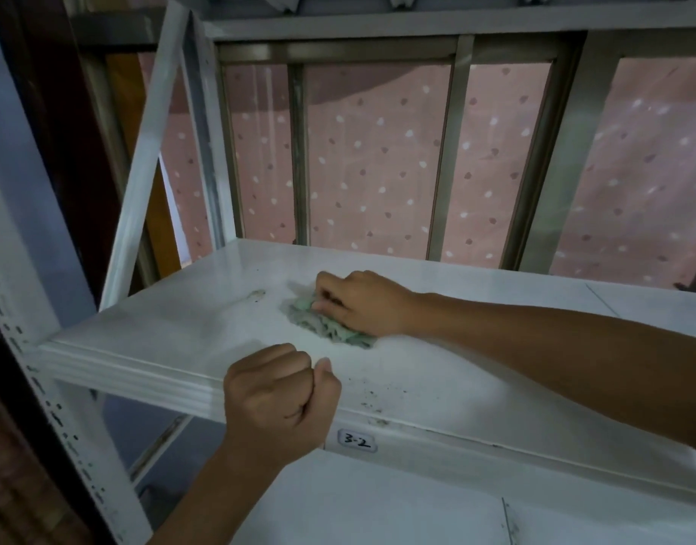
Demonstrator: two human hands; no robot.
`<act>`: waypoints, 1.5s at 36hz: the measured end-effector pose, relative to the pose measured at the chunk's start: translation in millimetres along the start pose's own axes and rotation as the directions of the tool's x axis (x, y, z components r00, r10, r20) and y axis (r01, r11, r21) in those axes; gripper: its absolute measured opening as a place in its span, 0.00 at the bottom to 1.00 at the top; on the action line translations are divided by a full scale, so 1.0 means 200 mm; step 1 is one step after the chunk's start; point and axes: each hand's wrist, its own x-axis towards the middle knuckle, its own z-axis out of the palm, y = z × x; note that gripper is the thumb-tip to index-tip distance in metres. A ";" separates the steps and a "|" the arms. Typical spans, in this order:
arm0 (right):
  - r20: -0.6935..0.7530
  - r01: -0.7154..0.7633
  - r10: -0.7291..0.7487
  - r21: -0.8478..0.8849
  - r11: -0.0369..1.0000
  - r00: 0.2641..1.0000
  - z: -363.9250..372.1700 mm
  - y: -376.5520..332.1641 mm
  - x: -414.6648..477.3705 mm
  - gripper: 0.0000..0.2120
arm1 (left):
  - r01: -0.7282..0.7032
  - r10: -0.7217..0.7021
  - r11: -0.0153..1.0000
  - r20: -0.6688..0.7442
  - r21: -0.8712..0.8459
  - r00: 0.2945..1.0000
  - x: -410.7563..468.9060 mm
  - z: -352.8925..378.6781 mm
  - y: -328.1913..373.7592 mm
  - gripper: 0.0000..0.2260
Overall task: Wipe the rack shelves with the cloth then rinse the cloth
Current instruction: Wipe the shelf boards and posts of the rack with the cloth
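A white metal rack shelf [189,328] runs across the middle of the view. My right hand [362,300] lies on it, pressing down on a crumpled green-grey cloth [330,328] near the shelf's centre. A dark smudge [256,295] sits on the shelf just left of the cloth, and small dark specks [378,403] dot the front part. My left hand [279,391] is closed in a fist at the shelf's front edge, with the thumb on top and nothing visible in it.
A label reading "3-2" [358,441] is stuck on the front lip. Another white shelf [378,513] lies below. White perforated uprights [55,407] stand at the left. Behind the rack is a window frame [448,151] with a pink dotted curtain [378,159].
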 end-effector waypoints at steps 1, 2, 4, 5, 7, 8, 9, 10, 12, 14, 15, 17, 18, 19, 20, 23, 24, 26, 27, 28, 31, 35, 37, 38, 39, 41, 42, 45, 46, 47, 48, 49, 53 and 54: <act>-0.009 -0.073 0.073 -0.021 0.997 0.997 0.01 0.06 0.03 0.14 | 0.004 -0.004 1.000 -0.003 -0.004 1.000 0.00 0.00 0.00 0.26; -0.005 -0.151 0.150 -0.039 0.988 0.989 0.02 0.12 0.07 0.14 | 0.003 -0.003 1.000 -0.003 -0.006 1.000 0.00 0.00 0.00 0.26; 0.030 -0.290 0.292 -0.072 0.954 0.956 0.03 0.23 0.14 0.13 | -0.001 0.001 1.000 -0.002 -0.015 1.000 0.00 0.00 0.00 0.26; 0.048 -0.343 0.348 -0.089 0.935 0.936 0.03 0.27 0.18 0.13 | -0.002 0.002 1.000 -0.002 -0.020 1.000 0.00 0.00 -0.01 0.26; 0.067 -0.415 0.425 -0.123 0.901 0.903 0.04 0.32 0.26 0.12 | -0.005 0.005 1.000 -0.007 -0.022 1.000 0.00 -0.01 -0.01 0.26; 0.069 -0.442 0.453 -0.134 0.887 0.889 0.05 0.33 0.30 0.12 | -0.008 0.008 1.000 -0.007 -0.018 1.000 0.00 0.00 -0.01 0.26; 0.073 -0.467 0.479 -0.140 0.873 0.875 0.06 0.34 0.34 0.14 | -0.009 0.009 1.000 -0.005 -0.015 1.000 0.00 -0.01 0.00 0.26; 0.075 -0.484 0.498 -0.144 0.863 0.864 0.08 0.36 0.39 0.15 | -0.010 0.010 1.000 -0.005 -0.012 1.000 0.00 -0.01 0.00 0.26; 0.080 -0.495 0.512 -0.165 0.853 0.855 0.11 0.37 0.49 0.17 | -0.012 0.011 1.000 -0.005 -0.011 1.000 -0.01 -0.01 0.00 0.26; 0.106 -0.476 0.500 -0.193 0.858 0.859 0.14 0.38 0.59 0.20 | -0.011 0.011 1.000 -0.010 -0.011 1.000 -0.01 -0.01 0.00 0.26; 0.133 -0.459 0.490 -0.208 0.864 0.862 0.15 0.38 0.64 0.22 | -0.014 0.014 1.000 -0.011 -0.009 1.000 0.00 -0.01 0.00 0.26; 0.185 -0.417 0.457 -0.218 0.882 0.870 0.17 0.36 0.73 0.26 | -0.028 0.028 1.000 -0.010 0.001 1.000 -0.01 -0.03 0.00 0.26; 0.205 -0.389 0.430 -0.212 0.896 0.879 0.18 0.35 0.77 0.27 | -0.036 0.036 0.999 -0.012 0.007 0.999 -0.02 -0.04 0.00 0.26; 0.222 -0.351 0.393 -0.206 0.913 0.892 0.19 0.33 0.81 0.27 | -0.042 0.043 0.999 -0.014 0.015 0.999 -0.03 -0.05 0.00 0.26; 0.236 -0.304 0.347 -0.200 0.931 0.908 0.20 0.32 0.83 0.26 | -0.045 0.046 0.999 -0.009 0.022 0.999 -0.05 -0.08 -0.01 0.26; 0.228 -0.167 0.203 -0.168 0.972 0.952 0.23 0.26 0.86 0.18 | -0.022 0.018 0.999 0.088 0.041 0.996 -0.12 -0.18 -0.04 0.20; 0.220 -0.124 0.156 -0.153 0.980 0.963 0.23 0.23 0.85 0.14 | -0.008 -0.002 0.997 0.123 0.080 0.992 -0.13 -0.22 -0.05 0.16; 0.205 -0.039 0.062 -0.116 0.992 0.977 0.23 0.17 0.81 0.12 | -0.003 -0.030 0.978 0.155 0.209 0.987 -0.14 -0.30 -0.09 0.12; 0.202 0.007 0.014 -0.102 0.995 0.979 0.22 0.13 0.79 0.12 | -0.021 -0.027 0.964 0.175 0.266 0.984 -0.15 -0.33 -0.11 0.11; 0.204 0.049 -0.030 -0.089 0.995 0.979 0.22 0.09 0.76 0.12 | -0.050 -0.014 0.950 0.202 0.307 0.979 -0.16 -0.36 -0.13 0.11; 0.231 0.122 -0.114 -0.022 0.992 0.966 0.18 -0.07 0.65 0.12 | -0.110 0.016 0.930 0.259 0.350 0.966 -0.17 -0.40 -0.17 0.10; 0.242 0.218 -0.222 0.043 0.975 0.945 0.12 -0.27 0.50 0.13 | -0.163 0.073 0.919 0.249 0.360 0.966 -0.18 -0.41 -0.19 0.08; 0.219 0.261 -0.269 0.065 0.963 0.938 0.11 -0.33 0.44 0.12 | -0.188 0.106 0.914 0.235 0.360 0.966 -0.19 -0.41 -0.19 0.06; 0.200 0.279 -0.289 0.076 0.957 0.936 0.11 -0.35 0.41 0.11 | -0.193 0.115 0.912 0.227 0.362 0.967 -0.19 -0.41 -0.19 0.05; 0.180 0.289 -0.300 0.088 0.953 0.937 0.10 -0.36 0.39 0.11 | -0.197 0.120 0.911 0.223 0.363 0.967 -0.19 -0.42 -0.19 0.04; 0.160 0.286 -0.301 0.105 0.952 0.940 0.08 -0.36 0.36 0.11 | -0.204 0.132 0.912 0.217 0.355 0.967 -0.20 -0.42 -0.20 0.04; 0.160 0.278 -0.293 0.107 0.955 0.943 0.08 -0.36 0.36 0.11 | -0.204 0.136 0.915 0.211 0.349 0.968 -0.21 -0.42 -0.20 0.03; 0.137 0.199 -0.213 0.104 0.974 0.968 0.09 -0.32 0.38 0.10 | -0.187 0.125 0.918 0.192 0.349 0.973 -0.22 -0.42 -0.19 0.03; 0.119 0.145 -0.155 0.089 0.985 0.981 0.10 -0.29 0.40 0.09 | -0.184 0.123 0.916 0.186 0.357 0.975 -0.22 -0.42 -0.18 0.04; 0.106 0.078 -0.084 0.065 0.995 0.991 0.12 -0.25 0.43 0.09 | -0.177 0.117 0.914 0.182 0.365 0.976 -0.23 -0.42 -0.17 0.04; 0.103 0.003 -0.006 0.033 0.999 0.995 0.14 -0.20 0.46 0.09 | -0.167 0.108 0.915 0.175 0.368 0.979 -0.23 -0.42 -0.17 0.04; 0.104 -0.073 0.073 -0.006 0.997 0.992 0.15 -0.15 0.49 0.10 | -0.153 0.098 0.918 0.165 0.366 0.981 -0.23 -0.41 -0.16 0.04; 0.097 -0.307 0.319 -0.116 0.945 0.943 0.18 0.01 0.65 0.16 | -0.092 0.051 0.940 0.132 0.329 0.990 -0.24 -0.40 -0.16 0.05; 0.100 -0.341 0.355 -0.139 0.930 0.929 0.19 0.04 0.70 0.17 | -0.082 0.042 0.944 0.130 0.321 0.991 -0.24 -0.41 -0.16 0.05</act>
